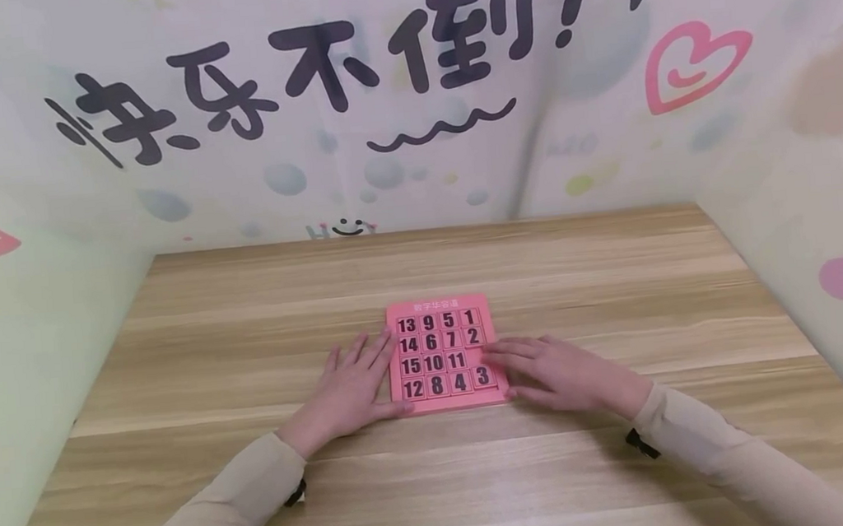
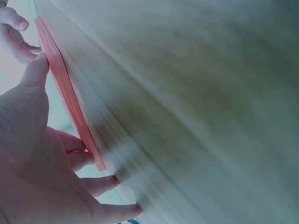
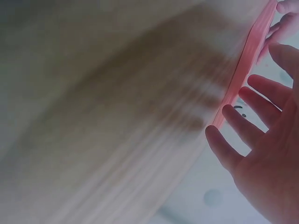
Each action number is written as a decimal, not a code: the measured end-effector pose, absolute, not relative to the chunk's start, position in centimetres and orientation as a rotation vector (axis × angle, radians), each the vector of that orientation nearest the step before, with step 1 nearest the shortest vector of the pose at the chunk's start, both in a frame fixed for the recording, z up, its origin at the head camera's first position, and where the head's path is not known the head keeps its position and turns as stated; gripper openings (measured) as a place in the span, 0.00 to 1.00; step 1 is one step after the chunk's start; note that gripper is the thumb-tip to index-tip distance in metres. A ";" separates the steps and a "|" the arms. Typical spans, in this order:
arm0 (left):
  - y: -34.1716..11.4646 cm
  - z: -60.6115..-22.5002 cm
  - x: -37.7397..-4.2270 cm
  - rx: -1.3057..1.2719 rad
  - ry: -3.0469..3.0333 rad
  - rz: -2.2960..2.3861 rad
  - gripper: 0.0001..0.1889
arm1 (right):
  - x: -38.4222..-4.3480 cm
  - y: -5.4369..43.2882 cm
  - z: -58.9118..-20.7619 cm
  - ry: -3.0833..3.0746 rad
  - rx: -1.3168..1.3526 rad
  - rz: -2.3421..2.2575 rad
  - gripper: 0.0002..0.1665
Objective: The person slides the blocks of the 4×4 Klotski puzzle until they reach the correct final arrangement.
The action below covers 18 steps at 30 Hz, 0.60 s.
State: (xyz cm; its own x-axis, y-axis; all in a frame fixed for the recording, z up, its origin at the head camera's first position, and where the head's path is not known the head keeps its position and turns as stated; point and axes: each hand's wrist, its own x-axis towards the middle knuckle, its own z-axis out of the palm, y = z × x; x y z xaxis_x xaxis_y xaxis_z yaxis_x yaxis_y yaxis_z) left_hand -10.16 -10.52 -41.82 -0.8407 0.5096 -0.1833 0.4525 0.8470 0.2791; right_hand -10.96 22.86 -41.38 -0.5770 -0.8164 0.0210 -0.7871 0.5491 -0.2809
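Note:
A pink sliding number puzzle [image 1: 451,405] lies flat on the wooden table. Its rows read 13 9 5 1, then 14 6 7 2, then 15 10 11 with a gap at the right end, then 12 8 4 3. Tile 3 [image 1: 482,375] sits slightly higher than its row. The left hand [image 1: 350,392] touches the puzzle's left side with spread fingers, its thumb by the lower left corner. On the other side, the right hand [image 1: 567,371] has its fingertips over the right rim at the gap, thumb near the lower right corner. Its fingers look loosely straight in the right wrist view.
The wooden table [image 1: 268,300] extends around the puzzle on every side. A printed white backdrop [image 1: 445,178] rises behind its far edge, with similar panels at left and right. Both forearms wear light sleeves, with a dark strap at each wrist.

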 end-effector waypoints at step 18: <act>-10.6 -41.8 -10.1 0.732 2.770 0.327 0.53 | -9.9 23.0 -41.3 2.668 -1.415 -0.378 0.35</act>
